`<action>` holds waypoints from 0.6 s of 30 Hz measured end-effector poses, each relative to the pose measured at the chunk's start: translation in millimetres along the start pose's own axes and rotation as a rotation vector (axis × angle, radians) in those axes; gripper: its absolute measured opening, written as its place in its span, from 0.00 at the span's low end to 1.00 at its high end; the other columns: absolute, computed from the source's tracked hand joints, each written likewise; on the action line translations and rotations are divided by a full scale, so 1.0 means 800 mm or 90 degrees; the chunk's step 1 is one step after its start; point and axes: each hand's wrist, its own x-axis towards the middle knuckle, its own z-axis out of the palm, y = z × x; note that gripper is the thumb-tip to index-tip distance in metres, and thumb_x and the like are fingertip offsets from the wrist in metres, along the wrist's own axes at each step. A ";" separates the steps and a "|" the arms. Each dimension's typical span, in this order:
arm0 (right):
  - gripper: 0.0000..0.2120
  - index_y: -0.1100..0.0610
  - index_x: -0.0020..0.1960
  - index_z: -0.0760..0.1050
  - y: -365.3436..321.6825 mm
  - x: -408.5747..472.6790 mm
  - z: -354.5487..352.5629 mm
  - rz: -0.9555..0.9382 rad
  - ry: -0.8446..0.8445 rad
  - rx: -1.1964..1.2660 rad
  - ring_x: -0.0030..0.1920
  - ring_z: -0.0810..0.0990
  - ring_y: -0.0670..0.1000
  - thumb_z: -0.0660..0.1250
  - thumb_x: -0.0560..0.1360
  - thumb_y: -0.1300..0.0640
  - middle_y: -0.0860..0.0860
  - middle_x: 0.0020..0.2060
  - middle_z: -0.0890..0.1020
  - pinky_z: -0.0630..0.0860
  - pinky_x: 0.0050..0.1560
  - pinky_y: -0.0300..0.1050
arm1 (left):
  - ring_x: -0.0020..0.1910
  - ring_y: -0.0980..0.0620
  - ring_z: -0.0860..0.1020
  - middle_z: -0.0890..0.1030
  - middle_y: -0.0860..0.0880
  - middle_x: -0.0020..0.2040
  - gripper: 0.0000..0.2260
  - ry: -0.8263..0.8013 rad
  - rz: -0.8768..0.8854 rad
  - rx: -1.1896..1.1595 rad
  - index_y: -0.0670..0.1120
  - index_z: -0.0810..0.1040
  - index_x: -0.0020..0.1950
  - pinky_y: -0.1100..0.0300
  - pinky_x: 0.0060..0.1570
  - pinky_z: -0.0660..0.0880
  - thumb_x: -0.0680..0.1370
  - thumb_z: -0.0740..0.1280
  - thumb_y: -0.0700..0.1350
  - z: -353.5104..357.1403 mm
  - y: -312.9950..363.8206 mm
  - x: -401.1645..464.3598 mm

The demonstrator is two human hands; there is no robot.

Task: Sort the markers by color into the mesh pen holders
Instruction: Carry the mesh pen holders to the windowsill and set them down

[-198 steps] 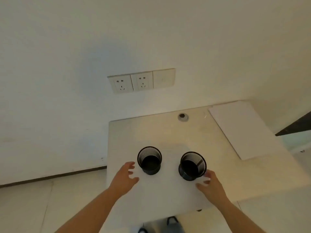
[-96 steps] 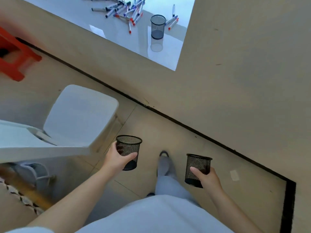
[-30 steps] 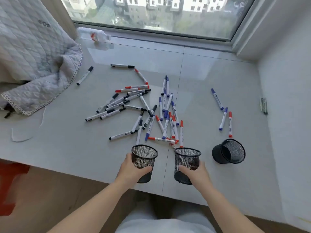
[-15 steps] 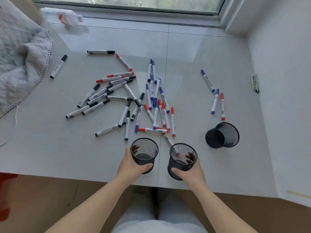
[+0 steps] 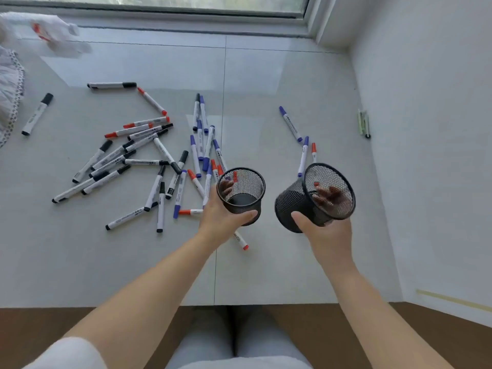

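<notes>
My left hand [image 5: 223, 217] grips a black mesh pen holder [image 5: 241, 195], upright and empty, just above the near end of the marker pile. My right hand [image 5: 327, 233] grips a second black mesh holder [image 5: 316, 198], tilted with its mouth up and to the right; my fingers show through the mesh. Black-capped markers [image 5: 106, 161], red-capped markers [image 5: 138, 127] and blue-capped markers [image 5: 202, 139] lie scattered on the pale tiled ledge [image 5: 266, 275]. A few more blue and red markers [image 5: 290, 123] lie apart on the right. One red marker [image 5: 241, 241] pokes out from under my left hand.
A quilted cloth [image 5: 10, 75] and a blurred white bottle [image 5: 50, 33] lie at the far left. A window frame [image 5: 186, 12] runs along the back and a white wall [image 5: 426, 129] closes the right side. A small green object [image 5: 363, 123] lies by that wall.
Both hands have carried the holders forward over the ledge. The right holder has moved right and tipped. The third holder that stood at the right no longer shows apart from it.
</notes>
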 end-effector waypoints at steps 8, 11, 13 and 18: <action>0.34 0.56 0.63 0.68 0.034 0.095 -0.091 0.063 0.258 -0.038 0.57 0.77 0.46 0.78 0.61 0.56 0.50 0.57 0.78 0.69 0.60 0.38 | 0.54 0.56 0.71 0.73 0.59 0.55 0.37 -0.073 0.054 0.078 0.56 0.63 0.62 0.63 0.50 0.67 0.58 0.78 0.55 0.079 0.046 0.071; 0.38 0.54 0.64 0.64 0.079 0.105 -0.113 0.125 0.307 -0.055 0.57 0.76 0.47 0.79 0.59 0.56 0.49 0.59 0.77 0.67 0.56 0.36 | 0.56 0.55 0.73 0.73 0.59 0.55 0.38 -0.089 0.044 0.071 0.56 0.64 0.62 0.61 0.54 0.69 0.58 0.78 0.53 0.104 0.040 0.083; 0.39 0.53 0.63 0.64 0.105 0.104 -0.122 0.155 0.325 -0.068 0.57 0.76 0.48 0.80 0.58 0.56 0.48 0.58 0.77 0.67 0.55 0.38 | 0.54 0.56 0.73 0.73 0.60 0.53 0.37 -0.092 0.033 0.066 0.57 0.64 0.61 0.63 0.51 0.68 0.57 0.79 0.52 0.115 0.034 0.088; 0.38 0.49 0.62 0.65 0.151 0.096 -0.121 0.176 0.305 -0.094 0.52 0.75 0.45 0.80 0.57 0.55 0.44 0.55 0.77 0.68 0.53 0.38 | 0.51 0.59 0.74 0.73 0.65 0.49 0.36 -0.100 0.011 0.064 0.61 0.63 0.57 0.72 0.44 0.67 0.57 0.79 0.51 0.124 0.018 0.094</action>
